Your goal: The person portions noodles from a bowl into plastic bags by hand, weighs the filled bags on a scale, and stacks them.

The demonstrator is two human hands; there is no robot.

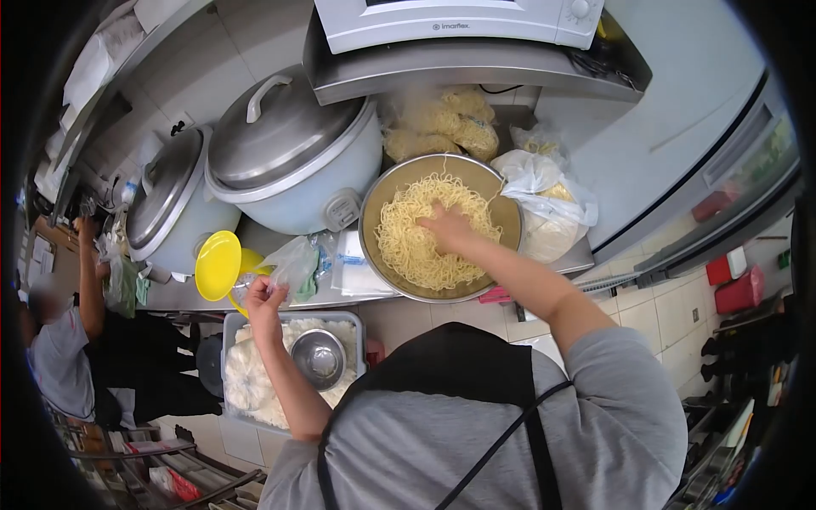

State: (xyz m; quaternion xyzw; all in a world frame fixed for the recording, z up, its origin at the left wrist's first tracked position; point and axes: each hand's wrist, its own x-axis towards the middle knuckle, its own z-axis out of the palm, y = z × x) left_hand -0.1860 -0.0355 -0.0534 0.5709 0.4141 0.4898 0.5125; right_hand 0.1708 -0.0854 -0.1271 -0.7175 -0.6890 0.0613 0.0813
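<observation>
Head cam: counter (183, 295) w/ lg metal bowl (510, 223) on it, noodles (406, 240) heaped inside. Clear plastic bag (294, 262) beside bowl, pinched in L hand (265, 299). R hand (446, 228) in noodles, fingertips buried, can't tell if gripping.

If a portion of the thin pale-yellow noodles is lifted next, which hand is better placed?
Probably the right hand: it reaches into the wide round metal bowl, touching the noodles. The left hand is outside the bowl, apparently pinching a thin clear plastic bag.
</observation>
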